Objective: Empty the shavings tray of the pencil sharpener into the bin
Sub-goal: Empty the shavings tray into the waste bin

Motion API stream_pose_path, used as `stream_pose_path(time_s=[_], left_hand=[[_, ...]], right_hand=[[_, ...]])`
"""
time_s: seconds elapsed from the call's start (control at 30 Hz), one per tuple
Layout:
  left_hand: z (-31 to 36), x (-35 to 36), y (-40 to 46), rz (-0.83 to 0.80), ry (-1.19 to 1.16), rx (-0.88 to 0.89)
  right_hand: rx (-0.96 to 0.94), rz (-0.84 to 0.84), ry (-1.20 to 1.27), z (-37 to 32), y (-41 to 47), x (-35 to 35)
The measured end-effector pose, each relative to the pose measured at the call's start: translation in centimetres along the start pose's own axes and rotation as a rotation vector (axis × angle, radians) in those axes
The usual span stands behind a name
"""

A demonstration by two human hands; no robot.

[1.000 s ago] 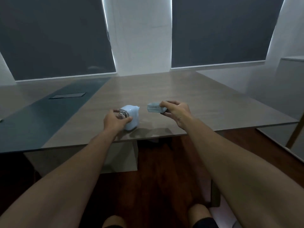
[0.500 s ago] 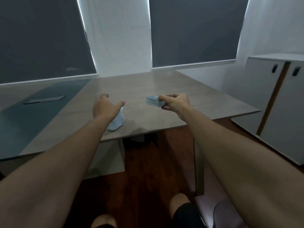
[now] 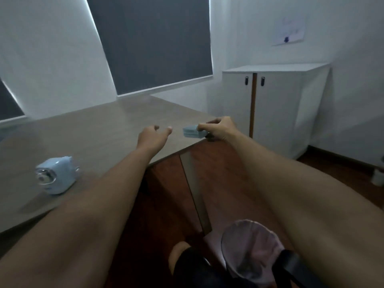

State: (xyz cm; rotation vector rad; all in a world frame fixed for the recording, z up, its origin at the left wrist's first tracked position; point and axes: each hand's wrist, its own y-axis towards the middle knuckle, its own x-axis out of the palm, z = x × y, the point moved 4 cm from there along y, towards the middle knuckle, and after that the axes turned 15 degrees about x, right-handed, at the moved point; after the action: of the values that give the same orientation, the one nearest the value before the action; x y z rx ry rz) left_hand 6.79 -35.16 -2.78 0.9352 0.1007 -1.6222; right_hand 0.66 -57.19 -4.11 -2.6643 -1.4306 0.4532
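1. Surroundings: a white two-door cabinet [image 3: 270,109] stands against the wall past the table's corner; a sheet of paper [image 3: 289,31] is stuck on the wall above it. A table leg [image 3: 195,192] runs down between the table edge and the bin [image 3: 249,252], which sits on the floor low at right, lined with a pale bag.
2. Writing: the sheet's marks are too blurred to read.
3. Task items: the right hand [image 3: 220,128] pinches the shavings tray [image 3: 192,132] over the table [image 3: 93,134] corner. The pencil sharpener [image 3: 55,177] rests near the table's near edge, well apart.
4. The left hand [image 3: 152,137] hangs empty, fingers loosely apart.
5. Room: bare floor lies between table and cabinet.
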Motion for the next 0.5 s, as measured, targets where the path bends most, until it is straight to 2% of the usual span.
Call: stream_pose_path(time_s=[0.13,0.27,0.5], left_hand=[[1.1,7.7,-1.4,-0.175,-0.043,0.012],[1.1,14.9,-3.6,-0.265,-0.081,-0.003],[-4.7,26.3,-9.5,-0.419,-0.114,-0.188]], right_hand=[[0.050,0.066,-0.027,4.2,0.5,-4.9],[0.129,0.091,-0.076,9.5,2.1,-8.6],[0.261,0.124,-0.241,22.1,4.6,-11.4]])
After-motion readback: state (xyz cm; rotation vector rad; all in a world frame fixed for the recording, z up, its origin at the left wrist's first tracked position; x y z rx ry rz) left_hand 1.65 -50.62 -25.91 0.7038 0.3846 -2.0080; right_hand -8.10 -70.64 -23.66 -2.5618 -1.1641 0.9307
